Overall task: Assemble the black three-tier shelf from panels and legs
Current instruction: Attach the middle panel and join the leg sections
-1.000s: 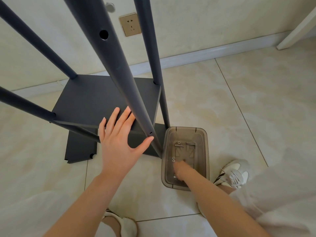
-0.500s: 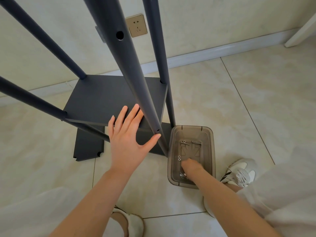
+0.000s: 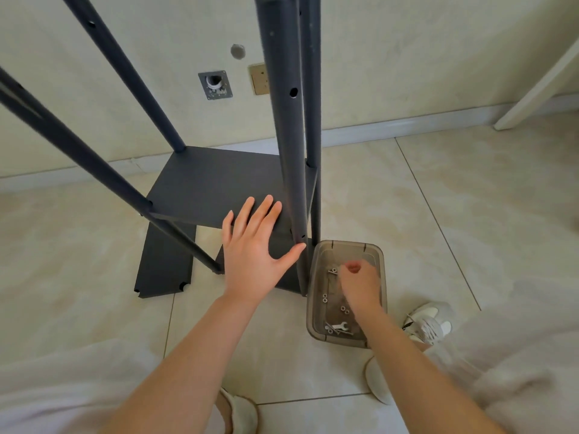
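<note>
The black shelf stands on the tiled floor near its far edge along the wall, with one panel fixed low between four legs and a loose panel flat beneath it. The left hand lies open over the fixed panel's near edge, fingers spread, thumb touching the near right leg. Just right of that leg, the right hand reaches into a clear box holding small hardware and a wrench; its fingers are curled, but I cannot tell whether they hold anything.
</note>
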The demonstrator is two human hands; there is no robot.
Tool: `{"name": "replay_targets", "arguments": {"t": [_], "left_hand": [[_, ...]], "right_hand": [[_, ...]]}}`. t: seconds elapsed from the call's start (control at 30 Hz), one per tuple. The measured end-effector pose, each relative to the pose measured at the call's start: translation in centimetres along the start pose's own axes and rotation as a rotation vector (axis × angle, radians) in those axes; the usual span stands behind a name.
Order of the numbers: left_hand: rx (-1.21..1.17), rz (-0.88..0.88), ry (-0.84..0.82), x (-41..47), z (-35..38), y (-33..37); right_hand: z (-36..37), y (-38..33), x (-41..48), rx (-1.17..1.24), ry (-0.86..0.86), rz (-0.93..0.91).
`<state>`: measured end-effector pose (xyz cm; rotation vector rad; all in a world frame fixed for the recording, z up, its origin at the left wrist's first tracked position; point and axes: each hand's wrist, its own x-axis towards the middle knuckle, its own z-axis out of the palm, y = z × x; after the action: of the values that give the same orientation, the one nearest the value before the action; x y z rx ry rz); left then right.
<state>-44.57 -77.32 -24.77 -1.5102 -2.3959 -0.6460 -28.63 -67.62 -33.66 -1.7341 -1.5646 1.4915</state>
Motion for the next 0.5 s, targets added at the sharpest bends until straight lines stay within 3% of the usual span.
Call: {"name": "replay_targets", "arguments": {"t": [0.13, 0.27, 0.5], "left_hand": [[0.001, -0.008, -0.019, 0.1, -0.2, 0.2], [0.048, 0.013, -0.044, 0.2, -0.4, 0.1], [0.111, 0.036, -0.075, 0.1, -0.5, 0.0]], "right_hand": [[-1.7, -5.9, -3.0, 0.375, 0.115, -0.074], [-2.4, -8.8, -6.4, 0.390, 0.039, -0.181], [-2.2, -7.5, -8.8, 0.295, 0.001, -0.234]]}}
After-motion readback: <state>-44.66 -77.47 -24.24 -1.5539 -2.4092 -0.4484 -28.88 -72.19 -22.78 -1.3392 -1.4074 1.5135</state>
